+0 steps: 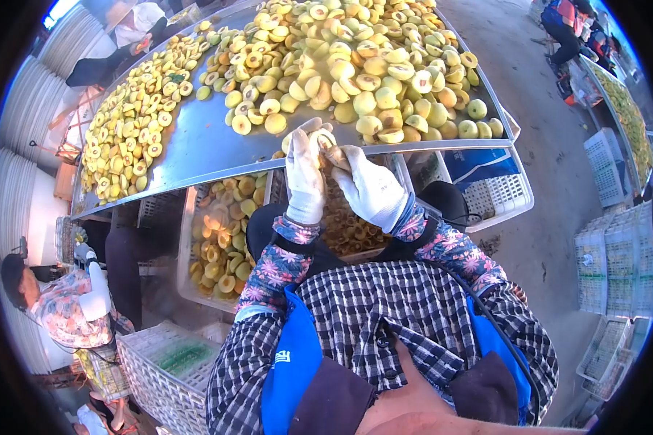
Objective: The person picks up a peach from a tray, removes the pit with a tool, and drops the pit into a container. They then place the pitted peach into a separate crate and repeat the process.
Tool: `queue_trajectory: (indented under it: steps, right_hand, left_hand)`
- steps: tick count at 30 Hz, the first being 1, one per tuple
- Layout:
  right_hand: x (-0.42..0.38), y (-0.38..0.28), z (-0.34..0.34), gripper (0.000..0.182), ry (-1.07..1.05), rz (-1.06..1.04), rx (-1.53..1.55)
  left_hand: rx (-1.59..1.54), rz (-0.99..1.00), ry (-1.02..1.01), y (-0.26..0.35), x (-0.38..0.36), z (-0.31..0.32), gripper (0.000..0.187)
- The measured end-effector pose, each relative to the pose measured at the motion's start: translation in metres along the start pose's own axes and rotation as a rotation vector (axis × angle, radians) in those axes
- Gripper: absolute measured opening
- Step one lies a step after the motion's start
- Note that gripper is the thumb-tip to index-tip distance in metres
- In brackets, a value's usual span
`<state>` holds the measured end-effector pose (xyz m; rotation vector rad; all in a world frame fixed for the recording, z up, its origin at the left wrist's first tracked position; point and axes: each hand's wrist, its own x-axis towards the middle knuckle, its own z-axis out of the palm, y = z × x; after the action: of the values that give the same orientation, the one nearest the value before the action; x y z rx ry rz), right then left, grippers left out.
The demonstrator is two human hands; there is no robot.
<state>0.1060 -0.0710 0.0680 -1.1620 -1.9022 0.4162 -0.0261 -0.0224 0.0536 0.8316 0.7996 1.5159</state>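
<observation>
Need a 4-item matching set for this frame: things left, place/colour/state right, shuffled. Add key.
Things
1. Fruit half
2. Left hand and right hand
3. Forearm sleeves
4. Tabletop

Place, colour or state
A. Dark blue with pink flowers
B. Shiny metal, loaded with cut fruit
C. At the fingertips, where the two hands meet
D. In white gloves with stained fingers

Pairs: 1-C, 2-D, 3-A, 4-B
</observation>
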Motion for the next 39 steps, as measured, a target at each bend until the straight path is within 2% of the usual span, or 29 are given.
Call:
queue_trajectory:
  steps: [1,6,9,12,17,21,24,26,27,29,30,32,33,34,36,39]
  right_hand:
    - [0.001,-0.002,-0.002,0.034,0.027,-0.008,0.045]
    - [-0.007,0.007,0.001,0.031,-0.02,-0.016,0.015]
    - [-0.006,0.001,-0.003,0.03,0.01,-0.044,0.077]
    - [-0.005,0.001,-0.002,0.029,0.015,0.029,0.141]
    - [-0.01,0.012,-0.004,0.027,-0.022,-0.11,-0.031]
    - [-0.01,0.005,-0.009,0.028,-0.109,-0.055,-0.163]
    - [-0.012,0.006,-0.005,0.028,-0.123,-0.037,-0.121]
    - [-0.015,0.01,0.001,0.029,-0.106,0.0,0.095]
    - [-0.016,0.012,0.0,0.029,-0.105,0.004,0.097]
    - [-0.012,0.011,-0.007,0.029,-0.059,-0.134,-0.048]
    - [-0.01,0.013,-0.007,0.029,-0.054,-0.134,-0.047]
    - [-0.005,0.016,-0.011,0.03,-0.111,-0.004,0.126]
    - [-0.004,0.013,-0.015,0.029,-0.111,0.056,0.163]
    - [-0.004,0.012,-0.018,0.029,-0.118,0.044,0.16]
    - [-0.005,0.013,-0.022,0.029,-0.039,0.04,0.137]
    - [-0.005,0.015,-0.025,0.029,-0.02,0.018,0.045]
  left_hand:
    - [0.064,0.071,-0.003,0.0,-0.004,0.005,0.062]
    - [-0.013,0.019,0.032,0.0,-0.002,0.007,0.063]
    - [0.01,0.041,0.011,0.001,-0.007,0.009,0.063]
    - [0.039,0.093,0.033,0.002,-0.01,0.014,0.063]
    - [0.059,0.053,0.026,0.004,-0.012,0.011,0.06]
    - [-0.024,0.047,0.004,-0.003,-0.01,0.006,0.051]
    - [-0.012,0.034,0.038,-0.006,-0.012,0.007,0.051]
    - [-0.006,0.13,0.085,-0.008,-0.017,0.012,0.051]
    - [-0.003,0.125,0.085,-0.01,-0.017,0.011,0.051]
    - [-0.01,0.179,0.061,-0.01,-0.017,0.01,0.05]
    - [-0.008,0.18,0.058,-0.009,-0.015,0.011,0.05]
    - [0.076,0.068,0.024,0.0,-0.011,0.013,0.057]
    - [-0.04,-0.016,0.004,0.001,-0.009,0.01,0.054]
    - [-0.047,-0.004,0.009,0.004,-0.007,0.012,0.054]
    - [-0.246,-0.136,0.047,0.011,-0.006,0.016,0.052]
    - [-0.189,-0.112,-0.021,0.005,-0.006,0.007,0.052]
